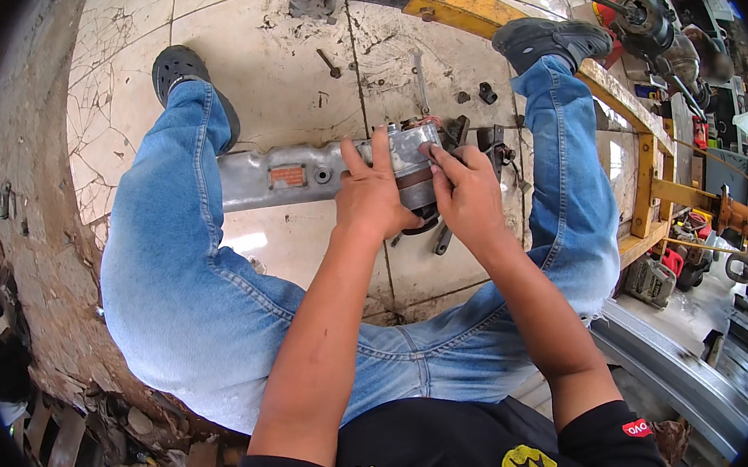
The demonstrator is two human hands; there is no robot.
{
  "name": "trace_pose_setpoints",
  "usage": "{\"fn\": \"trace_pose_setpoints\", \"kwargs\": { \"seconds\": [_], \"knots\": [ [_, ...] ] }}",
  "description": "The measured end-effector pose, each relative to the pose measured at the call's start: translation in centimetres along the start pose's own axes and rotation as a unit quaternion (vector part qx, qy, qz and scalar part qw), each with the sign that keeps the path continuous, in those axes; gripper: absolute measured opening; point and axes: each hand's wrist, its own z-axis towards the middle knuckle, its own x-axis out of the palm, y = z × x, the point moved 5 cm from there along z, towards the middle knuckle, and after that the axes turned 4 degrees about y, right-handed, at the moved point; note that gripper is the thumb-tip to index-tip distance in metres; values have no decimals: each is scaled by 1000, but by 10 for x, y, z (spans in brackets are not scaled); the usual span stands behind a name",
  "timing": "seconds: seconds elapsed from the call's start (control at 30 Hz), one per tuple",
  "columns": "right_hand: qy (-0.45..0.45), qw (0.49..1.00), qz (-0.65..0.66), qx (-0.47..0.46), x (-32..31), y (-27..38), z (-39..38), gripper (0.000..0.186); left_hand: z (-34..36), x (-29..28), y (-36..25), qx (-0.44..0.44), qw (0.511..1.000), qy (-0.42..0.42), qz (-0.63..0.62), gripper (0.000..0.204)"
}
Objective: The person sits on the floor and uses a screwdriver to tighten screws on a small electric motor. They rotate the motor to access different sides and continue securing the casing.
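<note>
Between my legs is a round metal part (pixel 410 155) that looks like an alternator, with a silver housing, a rusty brown band and a dark lower end. My left hand (pixel 369 200) grips its left side, two fingers stretched over the top and the thumb near the dark lower end. Against the upper right of the housing, my right hand (pixel 470 194) presses its thumb and fingertips; anything small between them is hidden. Behind the part lies a long grey metal cover (pixel 249 180) with an orange label, reaching out to the left.
A wrench (pixel 420 83), a bolt (pixel 329 63) and a black socket-like piece (pixel 487 93) lie on the stained tiles beyond. Dark metal pieces (pixel 495 147) sit right of my right hand. A yellow metal frame (pixel 465 5) curves past my right foot; machine parts (pixel 645 23) crowd the right.
</note>
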Motion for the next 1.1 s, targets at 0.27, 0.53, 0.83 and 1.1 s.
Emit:
{"fn": "trace_pose_setpoints", "kwargs": {
  "seconds": [0.27, 0.53, 0.83, 1.1],
  "knots": [
    [-29, 999, 17, 14, 19, 1, 38, 27, 0, -1, 1, 3, 1000, 6, 9, 144],
    [-86, 976, 151, 130, -20, -37, 33, 23, 0, -1, 1, 7, 1000, -8, 3, 143],
    [-56, 996, 61, 22, 11, 1, 21, 24, 1, 0, -1, 23, 1000, -11, 0, 144],
    [16, 999, 35, 3, 12, 3, -1, 30, 1, 0, 6, 16, 1000, -5, 11, 143]
  ]
}}
